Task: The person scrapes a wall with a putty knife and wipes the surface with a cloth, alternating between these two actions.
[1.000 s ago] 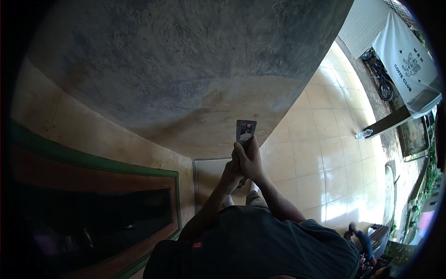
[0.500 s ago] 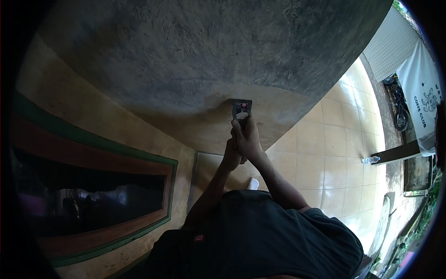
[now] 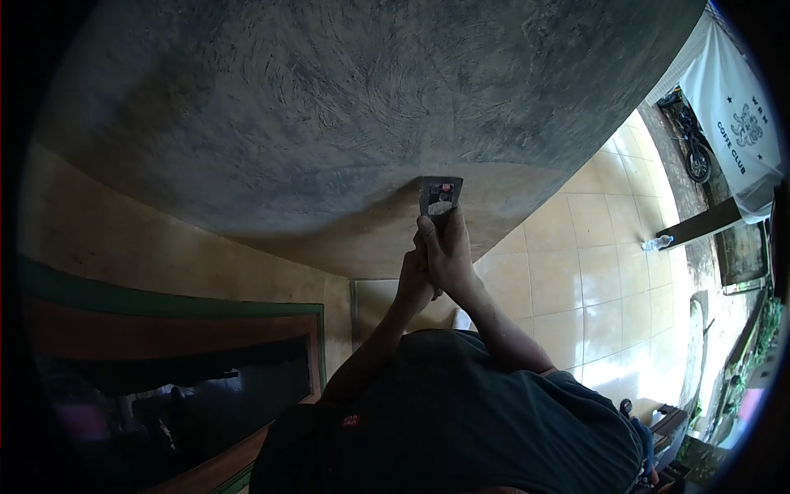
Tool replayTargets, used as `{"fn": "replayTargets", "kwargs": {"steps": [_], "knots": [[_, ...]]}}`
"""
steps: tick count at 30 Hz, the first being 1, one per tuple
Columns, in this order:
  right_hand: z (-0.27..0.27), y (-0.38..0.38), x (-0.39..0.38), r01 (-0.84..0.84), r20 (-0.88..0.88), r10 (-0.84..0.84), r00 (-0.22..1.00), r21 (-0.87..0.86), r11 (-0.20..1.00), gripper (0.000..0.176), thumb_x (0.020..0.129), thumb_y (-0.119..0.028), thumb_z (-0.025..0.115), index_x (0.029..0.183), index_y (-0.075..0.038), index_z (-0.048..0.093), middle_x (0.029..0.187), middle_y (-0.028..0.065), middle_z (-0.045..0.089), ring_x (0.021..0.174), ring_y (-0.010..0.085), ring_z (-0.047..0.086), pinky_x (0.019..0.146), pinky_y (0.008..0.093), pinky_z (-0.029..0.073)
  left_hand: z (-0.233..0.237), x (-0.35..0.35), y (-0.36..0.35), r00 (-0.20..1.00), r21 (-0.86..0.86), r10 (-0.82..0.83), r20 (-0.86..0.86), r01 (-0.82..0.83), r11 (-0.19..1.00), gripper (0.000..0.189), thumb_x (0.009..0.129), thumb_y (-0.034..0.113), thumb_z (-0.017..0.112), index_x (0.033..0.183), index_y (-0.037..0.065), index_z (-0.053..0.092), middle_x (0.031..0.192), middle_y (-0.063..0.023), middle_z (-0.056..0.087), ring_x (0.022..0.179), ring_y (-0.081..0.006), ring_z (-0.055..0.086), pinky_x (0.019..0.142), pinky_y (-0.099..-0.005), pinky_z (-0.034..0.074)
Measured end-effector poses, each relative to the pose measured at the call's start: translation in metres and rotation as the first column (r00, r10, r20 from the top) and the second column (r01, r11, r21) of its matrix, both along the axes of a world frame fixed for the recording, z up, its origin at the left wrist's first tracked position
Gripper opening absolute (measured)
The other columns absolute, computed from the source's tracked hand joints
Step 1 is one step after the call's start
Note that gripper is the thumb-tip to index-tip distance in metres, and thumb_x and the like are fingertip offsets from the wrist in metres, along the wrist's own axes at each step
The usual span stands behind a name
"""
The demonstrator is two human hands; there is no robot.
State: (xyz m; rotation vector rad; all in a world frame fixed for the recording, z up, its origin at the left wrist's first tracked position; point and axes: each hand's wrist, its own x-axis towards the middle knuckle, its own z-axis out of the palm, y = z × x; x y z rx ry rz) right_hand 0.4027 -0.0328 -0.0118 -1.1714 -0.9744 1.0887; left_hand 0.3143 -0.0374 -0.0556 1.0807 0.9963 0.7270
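Observation:
A flat scraper (image 3: pixel 442 194) with a dark, wide blade and a red, black and pale label or smear on its face is held against the wall (image 3: pixel 354 107). My right hand (image 3: pixel 448 251) is closed around its lower end, thumb along the front. Just below and to the left, my left hand (image 3: pixel 418 280) is closed too, pressed together with the right at the grip. The handle is hidden in the hands. Rough dark grey coating covers the wall above the blade, while a smoother tan band lies around and below it.
At the left is a green and brown framed window (image 3: pixel 181 403). Glossy tan floor tiles (image 3: pixel 576 272) lie to the right, with a clear plastic bottle (image 3: pixel 658 243) beside a post (image 3: pixel 699 224). Beyond hang a white printed banner (image 3: pixel 732 115) and a parked motorcycle (image 3: pixel 695 152).
The view has shifted, so the bottle and banner sit higher. Both hands and the scraper appear slightly farther right, with the grip unchanged.

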Motion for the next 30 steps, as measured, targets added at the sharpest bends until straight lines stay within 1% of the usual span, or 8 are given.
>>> {"fn": "replayTargets", "kwargs": {"steps": [3,6,8,14,18,21,24,30], "knots": [[-0.001,-0.001,-0.004,0.012,0.002,-0.012,1.0,0.023,1.0,0.024,0.092,-0.013,0.053,0.109,-0.001,0.041,0.074,0.0062,0.053,0.061,0.0121,0.049,0.054,0.0293,0.042,-0.001,-0.002,0.003,0.998,0.063,-0.055,0.033,0.053,0.997,0.024,0.096,0.025,0.039,0.091,0.003,0.048,0.049,-0.0011,0.047,0.038,-0.0082,0.044,0.035,-0.0231,0.032],[-0.035,-0.002,-0.012,0.087,0.06,-0.089,0.994,0.036,0.996,0.022,0.092,-0.012,0.053,0.107,-0.002,0.041,0.074,0.005,0.052,0.06,0.0106,0.049,0.053,0.0277,0.041,-0.016,-0.006,0.0,0.987,0.091,-0.017,-0.159,0.032,0.995,0.02,0.094,0.022,0.042,0.094,0.002,0.047,0.048,-0.0022,0.048,0.038,-0.0096,0.046,0.035,-0.024,0.033],[-0.041,-0.002,-0.014,0.062,-0.093,-0.063,0.994,-0.009,0.998,0.021,0.092,-0.012,0.053,0.107,-0.002,0.042,0.073,0.0046,0.052,0.06,0.0103,0.049,0.053,0.0271,0.042,-0.016,-0.01,-0.001,0.997,-0.014,-0.039,-0.062,0.038,0.999,0.021,0.093,0.02,0.043,0.102,0.002,0.044,0.048,-0.0034,0.049,0.038,-0.0104,0.048,0.035,-0.0246,0.035],[0.022,-0.008,-0.009,0.04,-0.073,-0.043,0.996,-0.045,0.998,0.02,0.092,-0.013,0.053,0.106,-0.002,0.043,0.073,0.0054,0.053,0.061,0.0114,0.05,0.054,0.0286,0.043,0.007,-0.012,0.006,0.98,0.04,-0.169,-0.107,0.174,0.984,0.032,0.091,0.02,0.046,0.116,0.003,0.036,0.049,-0.0039,0.051,0.039,-0.0105,0.049,0.034,-0.0249,0.035],[-0.032,-0.001,-0.022,0.112,-0.027,-0.111,0.993,0.041,0.993,0.013,0.095,-0.012,0.048,0.098,-0.004,0.039,0.06,0.0027,0.047,0.044,0.0066,0.043,0.038,0.0217,0.034,0.006,-0.012,0.003,0.993,0.022,-0.029,-0.115,0.032,0.999,0.033,0.089,0.018,0.047,0.116,0.002,0.036,0.05,-0.004,0.052,0.04,-0.0105,0.05,0.034,-0.0247,0.036],[-0.019,-0.004,-0.016,0.108,0.001,-0.108,0.994,-0.061,0.992,0.019,0.092,-0.015,0.054,0.099,-0.001,0.043,0.071,0.0062,0.054,0.062,0.0121,0.052,0.054,0.0285,0.044,0.007,-0.017,0.003,0.985,-0.117,-0.146,-0.093,0.135,0.984,0.032,0.089,0.017,0.046,0.114,0.001,0.036,0.05,-0.0037,0.052,0.04,-0.0103,0.05,0.034,-0.024,0.036],[0.023,-0.006,-0.014,0.085,-0.058,-0.087,0.995,-0.025,0.996,0.019,0.092,-0.014,0.054,0.1,-0.001,0.043,0.069,0.0051,0.053,0.061,0.0105,0.051,0.052,0.0263,0.042,0.031,-0.014,0.005,0.974,0.033,-0.194,-0.114,0.199,0.979,0.032,0.091,0.02,0.046,0.115,0.002,0.036,0.049,-0.0026,0.049,0.039,-0.0096,0.047,0.034,-0.0233,0.034],[-0.018,-0.008,-0.024,0.125,-0.047,-0.128,0.991,-0.059,0.99,0.016,0.093,-0.014,0.053,0.098,-0.002,0.042,0.065,0.0025,0.049,0.053,0.0086,0.047,0.045,0.0246,0.04,0.006,-0.022,-0.006,0.992,-0.12,-0.12,-0.041,0.114,0.986,0.026,0.09,0.018,0.048,0.109,0.001,0.043,0.049,-0.0011,0.048,0.039,-0.0082,0.046,0.034,-0.024,0.033]]}}
